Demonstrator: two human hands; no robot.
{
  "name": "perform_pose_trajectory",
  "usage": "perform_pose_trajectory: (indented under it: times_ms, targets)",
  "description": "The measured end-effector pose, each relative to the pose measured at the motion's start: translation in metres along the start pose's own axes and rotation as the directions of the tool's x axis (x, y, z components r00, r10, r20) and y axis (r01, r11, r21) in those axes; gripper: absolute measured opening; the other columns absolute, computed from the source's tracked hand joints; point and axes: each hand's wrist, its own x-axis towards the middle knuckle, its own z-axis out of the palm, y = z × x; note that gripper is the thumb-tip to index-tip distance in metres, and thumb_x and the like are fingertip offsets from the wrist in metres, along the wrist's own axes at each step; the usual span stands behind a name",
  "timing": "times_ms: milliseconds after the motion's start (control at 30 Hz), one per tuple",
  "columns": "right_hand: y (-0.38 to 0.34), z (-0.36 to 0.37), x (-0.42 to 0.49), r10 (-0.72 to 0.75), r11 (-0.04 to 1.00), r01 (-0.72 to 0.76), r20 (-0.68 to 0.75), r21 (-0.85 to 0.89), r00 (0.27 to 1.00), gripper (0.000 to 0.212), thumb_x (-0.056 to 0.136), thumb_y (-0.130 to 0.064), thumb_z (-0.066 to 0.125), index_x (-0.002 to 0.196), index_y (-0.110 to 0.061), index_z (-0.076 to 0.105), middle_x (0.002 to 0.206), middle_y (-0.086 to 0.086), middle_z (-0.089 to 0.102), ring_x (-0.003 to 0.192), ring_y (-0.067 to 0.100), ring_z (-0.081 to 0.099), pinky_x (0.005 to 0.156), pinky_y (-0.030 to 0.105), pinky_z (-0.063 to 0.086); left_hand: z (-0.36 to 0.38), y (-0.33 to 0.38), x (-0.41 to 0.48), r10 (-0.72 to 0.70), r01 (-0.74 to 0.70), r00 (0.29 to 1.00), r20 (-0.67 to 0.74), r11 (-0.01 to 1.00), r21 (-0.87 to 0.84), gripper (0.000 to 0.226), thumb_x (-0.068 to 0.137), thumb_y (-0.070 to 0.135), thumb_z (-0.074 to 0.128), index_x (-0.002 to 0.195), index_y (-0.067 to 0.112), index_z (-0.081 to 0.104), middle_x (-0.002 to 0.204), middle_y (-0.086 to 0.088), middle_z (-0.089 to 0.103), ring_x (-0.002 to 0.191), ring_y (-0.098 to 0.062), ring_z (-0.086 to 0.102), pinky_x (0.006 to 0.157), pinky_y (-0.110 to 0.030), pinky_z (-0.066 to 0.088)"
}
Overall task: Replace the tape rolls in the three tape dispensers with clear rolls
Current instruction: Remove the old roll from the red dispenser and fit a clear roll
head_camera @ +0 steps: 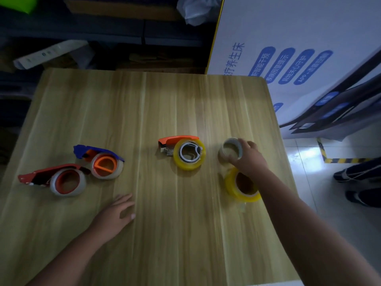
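me: Wood-grain table [144, 104] in a dim storeroom. White printed carton [288, 38] stands off the far right corner, and someone's shoes [350, 176] are on the tile floor to the right.

lead: Dispenser status?

me: Three on the table, all lying on their sides. Red dispenser [47, 170] is far left with clear roll A [82, 183] on its hub. Blue dispenser [82, 150] is just beside it, touching or nearly, with clear roll B [120, 168] on an orange hub. Orange dispenser [177, 139] is mid-table with the mounted yellow roll [179, 159] on its hub.

lead: Hands?

me: Right hand [247, 159] is out to the right of the orange dispenser. Fingers curl over the rim of the loose clear roll [222, 152] and grip it. Can't tell whether that roll is off the surface or sitting on it. Left hand [118, 211] lies flat on the table, palm down, fingers straight, holding nothing, nearer me than the blue dispenser.

lead: Anything else loose?

me: Spare yellow roll [229, 182] lies flat near the right edge, partly under my right wrist, just nearer me than the loose clear roll.
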Motion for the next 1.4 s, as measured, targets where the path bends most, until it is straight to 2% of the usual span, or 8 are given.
perform_pose_trajectory:
  times_ms: [200, 400, 600, 733, 867, 1033, 1233, 1400]
  targets:
    - [0.028, 0.008, -0.067, 0.1, 0.995, -0.098, 0.117, -0.024, 0.988, 0.083, 0.082, -0.063, 0.06, 0.151, -0.04, 0.022, 0.158, 0.004, 0.022, 0.129, 0.037, 0.045, 0.095, 0.049, 0.049, -0.004, 0.012, -0.004, -0.011, 0.011, 0.999, 0.043, 1.0, -0.001, 0.044, 0.093, 0.033, 0.061, 0.136, 0.029, 0.052, 0.156, 0.017, 0.024, 0.145, -0.003, 0.01, 0.116, -0.036, 0.021]
    - [0.028, 0.004, -0.06, 0.108, 0.994, -0.106, 0.08, -0.026, 0.991, 0.07, 0.088, -0.012, 0.053, 0.149, -0.039, 0.033, 0.139, 0.009, 0.045, 0.101, 0.032, 0.059, 0.068, 0.036, 0.05, -0.011, 0.008, -0.015, -0.055, 0.054, 0.997, 0.061, 0.999, 0.006, 0.04, 0.091, 0.038, 0.061, 0.131, 0.034, 0.055, 0.151, 0.014, 0.037, 0.141, -0.008, 0.03, 0.112, -0.033, 0.031]
    - [0.035, 0.01, -0.057, 0.125, 0.989, -0.12, 0.052, -0.09, 0.991, 0.082, 0.081, -0.005, 0.066, 0.146, -0.042, 0.032, 0.12, 0.008, 0.054, 0.092, 0.031, 0.059, 0.069, 0.045, 0.057, -0.051, 0.006, -0.023, -0.043, 0.104, 0.949, -0.312, 0.978, 0.183, 0.031, 0.091, 0.034, 0.06, 0.121, 0.027, 0.062, 0.115, 0.006, 0.066, 0.098, -0.015, 0.062, 0.074, -0.031, 0.051]
    - [0.037, 0.013, -0.058, 0.117, 0.989, -0.113, 0.042, -0.095, 0.992, 0.086, 0.08, -0.003, 0.069, 0.147, -0.041, 0.031, 0.119, 0.011, 0.054, 0.091, 0.032, 0.058, 0.065, 0.045, 0.056, -0.099, -0.008, -0.008, 0.235, 0.028, 0.843, -0.483, 0.879, 0.477, 0.045, 0.081, 0.027, 0.071, 0.123, 0.02, 0.059, 0.118, -0.003, 0.063, 0.108, -0.026, 0.056, 0.09, -0.044, 0.047]
    - [0.036, 0.013, -0.058, 0.1, 0.991, -0.098, 0.021, -0.095, 0.995, 0.083, 0.081, -0.003, 0.069, 0.147, -0.038, 0.032, 0.117, 0.013, 0.054, 0.088, 0.034, 0.058, 0.065, 0.047, 0.057, -0.151, -0.032, -0.001, 0.17, 0.152, 0.784, -0.597, 0.881, 0.449, 0.063, 0.081, 0.042, 0.069, 0.135, 0.017, 0.047, 0.133, -0.01, 0.052, 0.121, -0.033, 0.048, 0.097, -0.051, 0.04]
    - [0.036, 0.012, -0.063, 0.098, 0.993, -0.097, 0.011, -0.064, 0.995, 0.083, 0.083, 0.001, 0.061, 0.151, -0.036, 0.03, 0.118, 0.015, 0.053, 0.086, 0.031, 0.054, 0.066, 0.045, 0.052, -0.181, -0.109, 0.0, -0.173, 0.338, 0.892, -0.417, 0.868, 0.364, 0.046, 0.092, 0.039, 0.046, 0.134, 0.023, 0.05, 0.131, -0.008, 0.058, 0.113, -0.033, 0.055, 0.093, -0.045, 0.044]
    - [0.03, 0.008, -0.082, 0.118, 0.993, -0.118, -0.047, -0.004, 0.992, 0.081, 0.087, -0.003, 0.059, 0.153, -0.036, 0.025, 0.143, 0.017, 0.042, 0.106, 0.04, 0.055, 0.066, 0.042, 0.049, -0.172, -0.133, -0.008, -0.115, 0.274, 0.911, -0.396, 0.886, 0.375, 0.04, 0.085, 0.008, 0.063, 0.124, 0.017, 0.062, 0.103, -0.013, 0.059, 0.089, -0.036, 0.06, 0.075, -0.042, 0.05]
    - [0.017, -0.001, -0.109, -0.028, 0.999, 0.015, -0.265, -0.051, 0.964, 0.063, 0.089, -0.01, 0.057, 0.147, -0.029, 0.041, 0.144, 0.015, 0.046, 0.127, 0.041, 0.041, 0.099, 0.056, 0.043, -0.146, -0.119, -0.022, -0.105, 0.238, 0.91, -0.401, 0.924, 0.299, 0.03, 0.093, 0.013, 0.054, 0.119, 0.021, 0.065, 0.103, -0.005, 0.059, 0.087, -0.026, 0.06, 0.072, -0.038, 0.05]
